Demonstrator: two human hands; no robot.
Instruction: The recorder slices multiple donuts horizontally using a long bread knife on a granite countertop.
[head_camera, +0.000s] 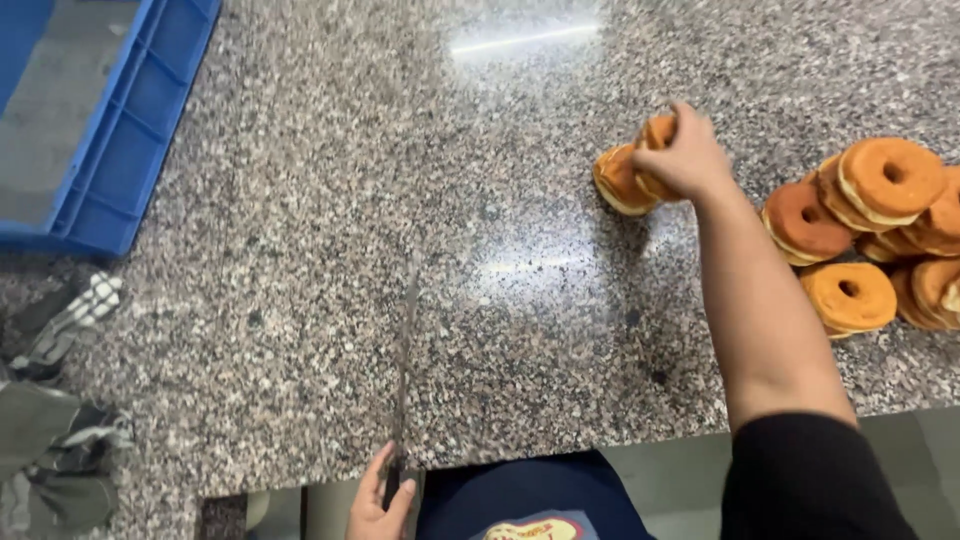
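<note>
Doughnuts (640, 165) sat far out on the desk (420, 200), and the right hand (690, 155) was on them — its fingers clenched around one that stood on edge, pressed against a second doughnut lying tilted just to its left. The desk itself was the largest thing in view, a speckled grey-and-brown stone slab with light glaring off its polish. At its far left corner lay a blue plastic crate (110, 130), only partly in view. To the right of the hand was a heap of doughnuts (880, 230), golden brown with pale bands round their middles, piled loosely near the desk's right edge and well apart from the crate. On the left, off the desk's near corner, lay crumpled cloths (60, 400), one checked black and white. A long knife (405, 350) lay flat on the stone, its blade pointing away from the person — the left hand (378, 505) gripped its handle at the desk's near edge, fingers wrapped loosely about it.
</note>
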